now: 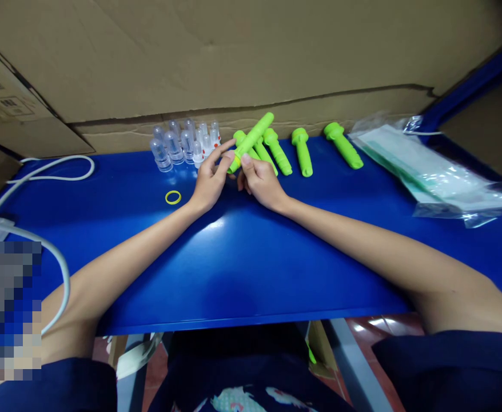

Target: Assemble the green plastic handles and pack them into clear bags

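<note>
Between my two hands is a bright green plastic tube (pixel 255 134), tilted up to the right, with a yellow ring (pixel 238 161) around its lower end. My left hand (pixel 211 180) pinches that end from the left, one finger stretched along it. My right hand (pixel 262 180) grips the same end from the right, thumb against the ring. Behind the hands lie more green tubes (pixel 277 151) with flanged heads. A loose yellow ring (pixel 172 197) rests on the table left of my left hand. Clear plastic caps (pixel 174 147) and smaller white-based vials (pixel 198 153) stand behind it.
The blue table (pixel 251 263) ends at a cardboard wall (pixel 234 57). Single green tubes (pixel 302 151) lie to the right, with clear plastic bags (pixel 431 166) holding pale sheets beyond them. A white cable (pixel 62 269) loops over the left side, near my left forearm.
</note>
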`<state>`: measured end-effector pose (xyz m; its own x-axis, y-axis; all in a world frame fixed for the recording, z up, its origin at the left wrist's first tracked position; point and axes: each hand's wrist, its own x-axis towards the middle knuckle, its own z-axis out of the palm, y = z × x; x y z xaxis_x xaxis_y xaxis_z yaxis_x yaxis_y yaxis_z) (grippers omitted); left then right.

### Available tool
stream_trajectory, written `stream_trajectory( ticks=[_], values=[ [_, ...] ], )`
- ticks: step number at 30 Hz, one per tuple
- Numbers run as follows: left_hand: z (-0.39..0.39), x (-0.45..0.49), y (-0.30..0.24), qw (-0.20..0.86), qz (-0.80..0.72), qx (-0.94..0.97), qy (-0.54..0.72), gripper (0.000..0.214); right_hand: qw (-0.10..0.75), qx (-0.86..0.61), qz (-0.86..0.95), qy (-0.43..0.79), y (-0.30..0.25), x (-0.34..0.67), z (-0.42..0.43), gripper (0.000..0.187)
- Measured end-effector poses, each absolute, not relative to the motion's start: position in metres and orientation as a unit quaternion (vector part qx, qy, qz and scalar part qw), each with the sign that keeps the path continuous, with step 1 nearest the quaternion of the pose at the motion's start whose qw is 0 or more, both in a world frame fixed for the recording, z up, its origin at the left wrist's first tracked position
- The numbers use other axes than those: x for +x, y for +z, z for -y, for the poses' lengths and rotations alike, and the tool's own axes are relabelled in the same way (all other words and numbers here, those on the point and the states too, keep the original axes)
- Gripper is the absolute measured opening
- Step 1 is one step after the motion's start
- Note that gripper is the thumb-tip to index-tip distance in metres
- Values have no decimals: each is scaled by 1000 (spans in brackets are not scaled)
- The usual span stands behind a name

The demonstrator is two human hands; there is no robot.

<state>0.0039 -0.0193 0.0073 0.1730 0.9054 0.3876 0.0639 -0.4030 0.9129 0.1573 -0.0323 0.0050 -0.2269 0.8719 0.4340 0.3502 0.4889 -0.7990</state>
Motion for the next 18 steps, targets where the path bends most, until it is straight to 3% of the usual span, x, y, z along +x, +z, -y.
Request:
stream_trajectory(
  ticks=[7, 11, 14, 18],
  values=[
    [16, 5, 2, 361, -398, 654, 533, 36, 444, -427, 762, 201, 2, 157, 34, 74],
    [20, 5, 9, 322, -424, 659, 532, 35, 410, -385, 827, -4, 7, 156, 48, 66],
    [23, 5, 14, 367, -435, 649, 504, 38, 370, -285, 869, -164, 21, 152, 65, 50],
    [26, 4, 15, 404, -427, 638, 498, 34, 336, -310, 860, -228, 39, 149, 76, 31]
  ],
)
